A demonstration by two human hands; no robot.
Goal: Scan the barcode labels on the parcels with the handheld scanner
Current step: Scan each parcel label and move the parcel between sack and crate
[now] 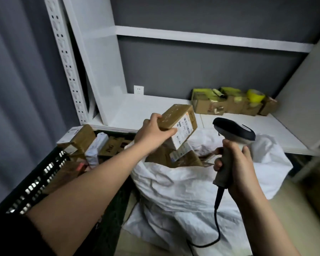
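Forearms reach out: the left hand (151, 133) grips a parcel (179, 126) above the white sack (183, 183), label (183, 133) facing right; the right hand (236, 163) wraps the scanner (233, 133) handle. Its head seems to point past the tilted label, so a misread looks likely.

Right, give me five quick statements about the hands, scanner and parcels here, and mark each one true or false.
1. The left hand grips a brown parcel with a white label. True.
2. The right hand holds the scanner by its handle. True.
3. The scanner is cordless. False: a black cable hangs from its handle.
4. The white sack is empty. False: parcels show in its mouth.
5. The black crate on the left holds parcels. True.
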